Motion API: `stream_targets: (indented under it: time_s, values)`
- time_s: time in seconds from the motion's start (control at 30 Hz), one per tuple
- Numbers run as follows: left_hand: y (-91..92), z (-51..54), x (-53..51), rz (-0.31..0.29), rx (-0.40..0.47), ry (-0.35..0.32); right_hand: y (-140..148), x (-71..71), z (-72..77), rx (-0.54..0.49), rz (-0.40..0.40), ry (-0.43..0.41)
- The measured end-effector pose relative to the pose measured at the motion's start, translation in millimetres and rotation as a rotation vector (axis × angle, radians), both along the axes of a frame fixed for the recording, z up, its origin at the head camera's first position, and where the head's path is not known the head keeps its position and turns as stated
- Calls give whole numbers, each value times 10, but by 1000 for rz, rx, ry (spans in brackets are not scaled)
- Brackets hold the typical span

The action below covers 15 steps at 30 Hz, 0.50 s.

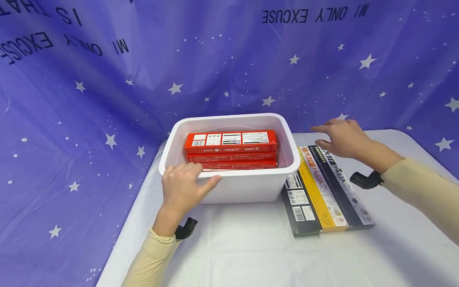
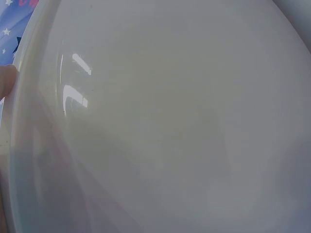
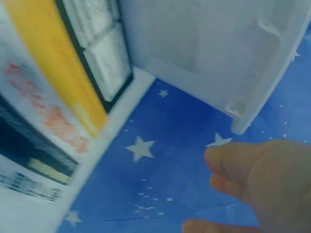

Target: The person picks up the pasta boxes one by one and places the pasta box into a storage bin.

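White bin [image 1: 244, 189] stands on white cloth [image 1: 244, 251]; red boxes [image 1: 231, 149] lie row behind row inside. Left hand [image 1: 181, 193] grips bin's near rim [image 1: 256, 172], fingers over edge. Right hand [image 1: 342, 137] spread wide, thumb apart from extended fingers, near far ends of yellow box [image 1: 315, 187] lying between two black boxes [image 1: 303, 203], right of bin.

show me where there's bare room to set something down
Bare tablecloth lies in front of the white bin, between the left sleeve and the pasta boxes; another patch is right of those boxes, below the right sleeve. It's crowded at the bin's right side and inside, among the red boxes.
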<state>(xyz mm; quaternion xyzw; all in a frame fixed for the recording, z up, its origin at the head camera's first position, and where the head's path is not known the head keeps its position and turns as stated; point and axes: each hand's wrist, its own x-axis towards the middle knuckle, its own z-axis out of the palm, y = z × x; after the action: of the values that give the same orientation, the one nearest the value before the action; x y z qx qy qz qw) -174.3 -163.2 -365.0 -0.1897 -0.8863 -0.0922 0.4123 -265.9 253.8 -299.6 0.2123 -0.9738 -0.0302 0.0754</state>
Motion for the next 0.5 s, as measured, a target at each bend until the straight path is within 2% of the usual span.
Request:
stream_targets:
  time_s: [0.27, 0.5]
  values:
    - [-7, -16, -6, -1, 4, 22, 329, 370, -448, -78, -110, 5]
    - [-5, -19, -14, -9, 8, 17, 516, 598, -696, -133, -156, -8]
